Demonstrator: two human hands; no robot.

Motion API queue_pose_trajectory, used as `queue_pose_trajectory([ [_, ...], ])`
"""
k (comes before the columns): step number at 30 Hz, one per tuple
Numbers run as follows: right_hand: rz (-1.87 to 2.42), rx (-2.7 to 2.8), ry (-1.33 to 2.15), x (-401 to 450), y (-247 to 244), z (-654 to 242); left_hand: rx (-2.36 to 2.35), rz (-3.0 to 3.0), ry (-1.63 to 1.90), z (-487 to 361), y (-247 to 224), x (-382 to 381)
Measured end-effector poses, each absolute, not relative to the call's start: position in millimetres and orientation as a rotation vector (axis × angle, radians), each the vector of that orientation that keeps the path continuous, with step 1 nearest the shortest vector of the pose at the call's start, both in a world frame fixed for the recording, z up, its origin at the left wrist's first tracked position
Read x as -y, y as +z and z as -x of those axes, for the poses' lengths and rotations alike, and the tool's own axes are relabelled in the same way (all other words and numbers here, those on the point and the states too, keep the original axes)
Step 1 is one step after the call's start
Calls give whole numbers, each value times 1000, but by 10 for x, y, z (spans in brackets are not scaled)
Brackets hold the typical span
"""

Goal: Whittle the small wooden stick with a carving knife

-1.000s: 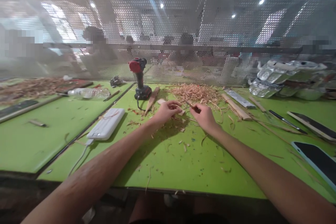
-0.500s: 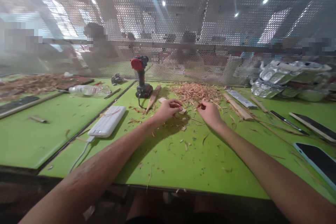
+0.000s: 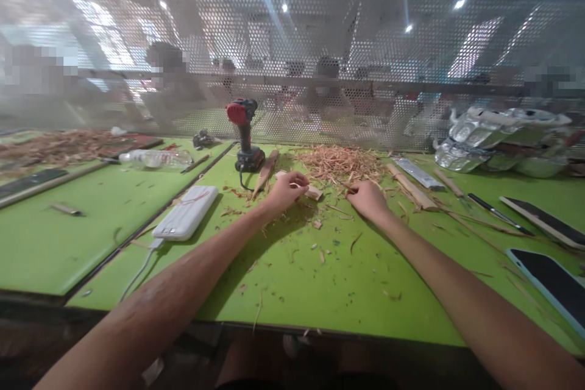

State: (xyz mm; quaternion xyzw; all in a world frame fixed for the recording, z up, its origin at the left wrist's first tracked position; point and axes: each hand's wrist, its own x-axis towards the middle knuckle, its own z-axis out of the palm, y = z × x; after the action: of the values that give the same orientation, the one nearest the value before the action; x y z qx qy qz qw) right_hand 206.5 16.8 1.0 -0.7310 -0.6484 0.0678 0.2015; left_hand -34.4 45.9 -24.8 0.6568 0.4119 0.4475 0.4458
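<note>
My left hand point(image 3: 287, 190) is over a flat, pale piece of wood point(image 3: 314, 192) on the green table. Its fingers are loosely curved, with a gap between thumb and forefinger; whether they touch the wood is hard to see. My right hand point(image 3: 368, 200) is closed in a pinch just right of the wood. A thin sliver-like thing sticks out leftward from its fingertips, too small to name. Behind both hands lies a heap of curly wood shavings point(image 3: 340, 162). A pointed wooden strip point(image 3: 266, 173) rests left of my left hand.
A red and black cordless drill point(image 3: 245, 134) stands upright at the back. A white power bank point(image 3: 186, 213) with a cable lies on the left, beyond it a plastic bottle point(image 3: 158, 159). On the right are a wooden strip point(image 3: 414, 187), a pen point(image 3: 498, 213), a phone point(image 3: 551, 289) and silvery packages point(image 3: 498, 137).
My left hand has drawn back slightly to the left, so more of the pale wood shows. The right hand has shifted slightly right, its fingers more closed, and a thin sliver now shows at its fingertips.
</note>
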Motion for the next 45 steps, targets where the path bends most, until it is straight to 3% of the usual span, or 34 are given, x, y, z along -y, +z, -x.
queue_pose_trajectory([
  [15,2064,1822,125,-214,18,-2165,-1001,-1724,1159,338,-271,-458],
  [24,1762,1882,153,-272,-115,-2160,-1094,-1926,1248,340,-181,-399],
  [40,1788,1809,146,-317,3,-2285,-1057,-2121,1278,331,-209,-432],
  [45,1938,1941,299,-281,32,-2278,-1058,-2219,1220,338,-260,-471],
])
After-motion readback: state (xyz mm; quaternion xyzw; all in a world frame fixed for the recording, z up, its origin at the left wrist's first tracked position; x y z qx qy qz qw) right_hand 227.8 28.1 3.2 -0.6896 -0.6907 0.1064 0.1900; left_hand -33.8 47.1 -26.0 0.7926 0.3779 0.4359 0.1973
